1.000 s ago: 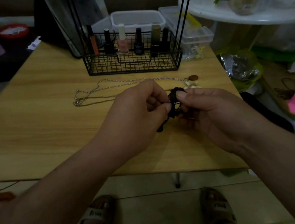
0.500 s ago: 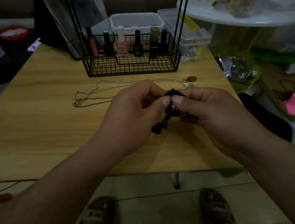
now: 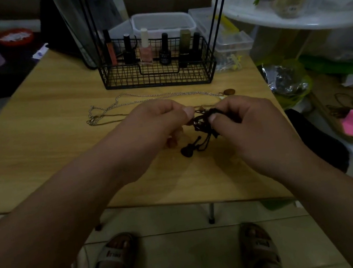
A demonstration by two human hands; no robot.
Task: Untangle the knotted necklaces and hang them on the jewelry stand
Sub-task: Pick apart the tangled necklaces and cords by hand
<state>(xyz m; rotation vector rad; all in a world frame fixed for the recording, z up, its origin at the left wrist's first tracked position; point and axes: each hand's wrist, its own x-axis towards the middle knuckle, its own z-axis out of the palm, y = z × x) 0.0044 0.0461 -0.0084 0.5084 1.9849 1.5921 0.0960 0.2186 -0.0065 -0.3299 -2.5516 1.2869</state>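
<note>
My left hand and my right hand meet over the middle of the wooden table, raised a little above it. Between them sits the knotted black cord necklace. My left thumb and forefinger pinch the left side of the tangle, and my right thumb presses the right side of it against my curled fingers, so both hands grip the same bundle. The knot lies right at my fingertips, with my 2 thumbs close together on either side of it. Below the knot a loose end of cord hangs down with a dark pendant on it, under the gap between my hands and just above the tabletop.

Just beyond my hands, a silver chain necklace lies stretched flat across the table, with a brown disc at its right end. Behind that stands a black wire basket holding several nail polish bottles, with thin black rods rising past the top edge.
</note>
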